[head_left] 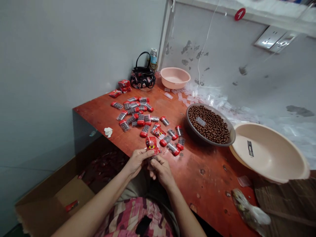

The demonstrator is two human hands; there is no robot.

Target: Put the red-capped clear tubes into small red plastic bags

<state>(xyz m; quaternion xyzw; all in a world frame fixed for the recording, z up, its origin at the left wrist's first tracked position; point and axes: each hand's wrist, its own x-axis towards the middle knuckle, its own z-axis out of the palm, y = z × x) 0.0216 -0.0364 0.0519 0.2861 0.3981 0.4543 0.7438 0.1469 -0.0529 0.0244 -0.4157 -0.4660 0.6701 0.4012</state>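
Note:
My left hand (137, 161) pinches a red printed packet (151, 144) by its lower edge, at the front of the table. Close beside it, my right hand (161, 168) has thumb and fingers closed on a small clear case with dark contents (152, 158), mostly covered by the fingers. The case meets the lower end of the packet; whether it is inside cannot be made out. Just beyond the hands lie several clear cases of dark balls with red ends (173, 148). Among them is another red packet (158, 132).
Right of the cases stands a bowl of brown balls (209, 126) with a clear case (200, 121) on top. Beige basins (269, 151) and a pink basin (175, 77) flank clear plastic pieces (212, 95). A handbag (143, 79) is at the back; a cardboard box (74, 194) sits below left.

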